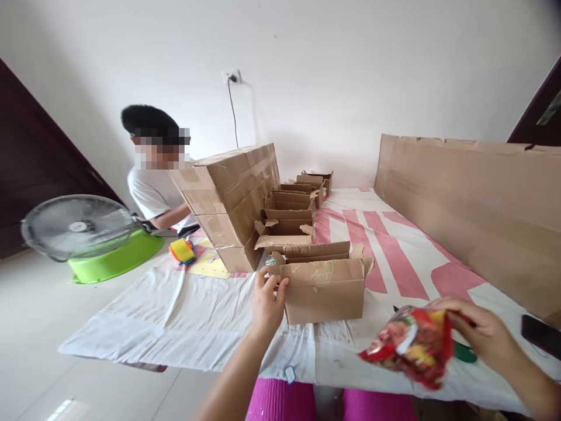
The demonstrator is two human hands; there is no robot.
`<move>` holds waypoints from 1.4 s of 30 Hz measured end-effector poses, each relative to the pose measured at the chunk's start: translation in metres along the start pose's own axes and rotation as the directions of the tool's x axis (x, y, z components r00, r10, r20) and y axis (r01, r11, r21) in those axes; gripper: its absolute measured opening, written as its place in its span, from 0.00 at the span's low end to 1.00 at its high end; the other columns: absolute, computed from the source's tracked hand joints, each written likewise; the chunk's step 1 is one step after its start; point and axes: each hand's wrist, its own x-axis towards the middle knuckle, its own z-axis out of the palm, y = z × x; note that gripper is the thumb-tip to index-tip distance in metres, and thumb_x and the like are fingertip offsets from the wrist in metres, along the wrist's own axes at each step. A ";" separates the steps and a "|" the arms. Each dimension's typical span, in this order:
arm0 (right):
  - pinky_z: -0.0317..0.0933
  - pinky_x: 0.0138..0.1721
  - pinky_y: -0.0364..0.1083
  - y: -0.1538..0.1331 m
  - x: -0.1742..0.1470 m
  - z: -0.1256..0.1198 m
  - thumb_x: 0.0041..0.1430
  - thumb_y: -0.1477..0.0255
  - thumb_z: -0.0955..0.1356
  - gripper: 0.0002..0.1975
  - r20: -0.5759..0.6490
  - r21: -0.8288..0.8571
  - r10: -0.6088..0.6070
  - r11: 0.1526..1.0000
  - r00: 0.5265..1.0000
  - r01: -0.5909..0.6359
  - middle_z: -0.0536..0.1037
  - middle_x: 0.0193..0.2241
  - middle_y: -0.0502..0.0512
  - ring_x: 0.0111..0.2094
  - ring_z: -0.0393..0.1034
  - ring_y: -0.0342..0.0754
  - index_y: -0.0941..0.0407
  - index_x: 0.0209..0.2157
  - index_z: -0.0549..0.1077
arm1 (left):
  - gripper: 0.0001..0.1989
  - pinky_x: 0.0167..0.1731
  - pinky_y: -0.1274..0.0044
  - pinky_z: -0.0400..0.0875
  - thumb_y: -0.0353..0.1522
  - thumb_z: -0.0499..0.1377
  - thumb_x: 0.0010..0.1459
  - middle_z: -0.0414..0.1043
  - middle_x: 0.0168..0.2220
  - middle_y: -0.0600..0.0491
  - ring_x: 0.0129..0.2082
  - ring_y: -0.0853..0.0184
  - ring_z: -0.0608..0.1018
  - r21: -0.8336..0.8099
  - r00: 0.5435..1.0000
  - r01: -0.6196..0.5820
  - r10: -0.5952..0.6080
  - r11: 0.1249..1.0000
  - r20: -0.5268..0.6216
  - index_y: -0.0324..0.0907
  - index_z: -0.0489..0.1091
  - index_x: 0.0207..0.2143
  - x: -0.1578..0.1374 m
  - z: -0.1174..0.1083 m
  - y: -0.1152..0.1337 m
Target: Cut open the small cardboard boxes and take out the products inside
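Note:
My left hand (pixel 268 304) is closed on the left edge of an open cardboard box (pixel 325 292), which stands at the front of the table with its flaps up. A bit of printed packaging (pixel 272 261) shows at that box's left corner, too small to make out. To the right, my right hand (pixel 471 327) grips a red printed snack packet (pixel 414 345), slightly blurred, held above the table's front edge. A dark green object (pixel 464 352) lies partly hidden behind the packet and hand.
More open boxes (pixel 287 227) run back in a row beside stacked closed cartons (pixel 236 199). A tall cardboard panel (pixel 473 210) borders the right. A phone (pixel 541 335) lies at right. Left are tape rolls (pixel 183 250), a green-based fan (pixel 114 257) and another person (pixel 151 190).

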 end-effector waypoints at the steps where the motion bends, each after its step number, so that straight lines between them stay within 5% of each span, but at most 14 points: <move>1: 0.72 0.38 0.55 0.000 -0.005 0.012 0.60 0.57 0.66 0.13 0.100 -0.004 -0.040 0.999 0.994 0.041 0.81 0.32 0.61 0.36 0.77 0.59 0.47 0.31 0.79 | 0.15 0.37 0.68 0.77 0.36 0.53 0.65 0.66 0.47 0.46 0.39 0.63 0.75 0.017 1.000 -0.006 0.006 1.000 0.000 0.41 0.66 0.25 0.000 0.000 -0.001; 7: 0.68 0.45 0.56 0.000 -0.037 0.082 0.62 0.72 0.62 0.08 0.254 -0.109 -0.223 0.960 0.941 0.257 0.76 0.38 0.58 0.43 0.72 0.55 0.50 0.37 0.72 | 0.14 0.51 0.58 0.71 0.36 0.56 0.63 0.62 0.55 0.45 0.54 0.54 0.71 0.101 1.000 -0.025 0.027 0.995 -0.014 0.42 0.65 0.24 -0.001 0.002 -0.003; 10: 0.67 0.44 0.56 -0.007 -0.040 0.090 0.55 0.70 0.68 0.04 0.484 -0.180 -0.129 0.953 0.866 0.243 0.74 0.39 0.58 0.42 0.70 0.57 0.52 0.33 0.69 | 0.14 0.53 0.57 0.69 0.36 0.56 0.62 0.62 0.56 0.45 0.57 0.52 0.68 0.113 0.999 -0.046 0.047 0.993 -0.008 0.42 0.65 0.24 0.000 0.001 -0.004; 14: 0.64 0.47 0.58 -0.030 -0.022 0.079 0.49 0.60 0.74 0.18 0.656 -0.192 -0.050 0.954 0.754 0.230 0.74 0.43 0.60 0.45 0.68 0.59 0.53 0.40 0.72 | 0.13 0.52 0.57 0.69 0.35 0.55 0.63 0.63 0.55 0.44 0.56 0.52 0.69 0.098 0.998 -0.054 0.053 0.994 0.016 0.42 0.65 0.25 -0.002 0.001 -0.002; 16: 0.63 0.49 0.57 -0.044 -0.010 0.077 0.55 0.60 0.70 0.15 0.635 -0.160 -0.031 0.972 0.772 0.170 0.75 0.42 0.59 0.45 0.69 0.57 0.53 0.42 0.72 | 0.13 0.51 0.57 0.70 0.35 0.55 0.63 0.63 0.55 0.44 0.56 0.52 0.69 0.093 0.999 -0.043 0.041 0.995 0.020 0.42 0.65 0.25 -0.005 0.003 0.000; 20: 0.65 0.47 0.52 -0.075 0.010 0.088 0.63 0.60 0.64 0.12 0.464 0.102 0.062 0.987 0.884 -0.123 0.75 0.38 0.56 0.42 0.69 0.51 0.52 0.43 0.70 | 0.12 0.50 0.57 0.70 0.33 0.54 0.64 0.61 0.54 0.43 0.56 0.51 0.69 0.090 0.998 -0.054 0.051 0.994 0.033 0.42 0.64 0.26 -0.013 0.008 0.005; 22: 0.65 0.49 0.52 -0.089 0.020 0.098 0.62 0.56 0.64 0.15 0.405 0.353 0.111 0.897 0.908 -0.267 0.74 0.38 0.54 0.43 0.69 0.50 0.51 0.42 0.71 | 0.12 0.51 0.57 0.71 0.33 0.54 0.64 0.60 0.55 0.43 0.57 0.52 0.68 0.093 0.997 -0.069 0.066 0.993 0.029 0.42 0.63 0.26 -0.018 0.009 0.006; 25: 0.63 0.54 0.55 -0.103 0.035 0.115 0.56 0.52 0.68 0.18 0.353 0.655 0.209 0.641 0.912 -0.401 0.73 0.35 0.51 0.41 0.70 0.48 0.52 0.37 0.72 | 0.10 0.51 0.57 0.71 0.32 0.54 0.64 0.59 0.55 0.44 0.57 0.52 0.68 0.091 0.996 -0.085 0.084 0.992 0.019 0.42 0.63 0.28 -0.024 0.008 0.007; 29: 0.63 0.54 0.59 -0.110 0.047 0.133 0.51 0.54 0.72 0.16 0.358 0.763 0.249 0.478 0.900 -0.436 0.73 0.32 0.50 0.38 0.69 0.47 0.52 0.32 0.72 | 0.08 0.53 0.57 0.70 0.31 0.54 0.65 0.57 0.56 0.44 0.59 0.53 0.67 0.084 0.993 -0.119 0.118 0.989 0.025 0.42 0.63 0.30 -0.031 0.005 0.007; 37: 0.62 0.55 0.58 -0.108 0.052 0.144 0.55 0.57 0.71 0.13 0.331 0.781 0.160 0.506 0.930 -0.365 0.72 0.32 0.49 0.39 0.70 0.47 0.51 0.32 0.72 | 0.08 0.53 0.59 0.71 0.30 0.53 0.65 0.57 0.56 0.44 0.59 0.53 0.67 0.097 0.987 -0.160 0.159 0.982 0.026 0.42 0.64 0.31 -0.034 0.003 0.006; 42: 0.56 0.59 0.60 -0.102 0.064 0.133 0.56 0.56 0.70 0.14 0.170 0.495 0.024 0.862 0.985 -0.107 0.75 0.38 0.54 0.46 0.68 0.53 0.52 0.36 0.74 | 0.08 0.50 0.56 0.71 0.30 0.54 0.64 0.59 0.55 0.42 0.54 0.52 0.69 0.172 0.985 -0.174 0.169 0.970 0.038 0.41 0.65 0.30 -0.028 0.004 0.006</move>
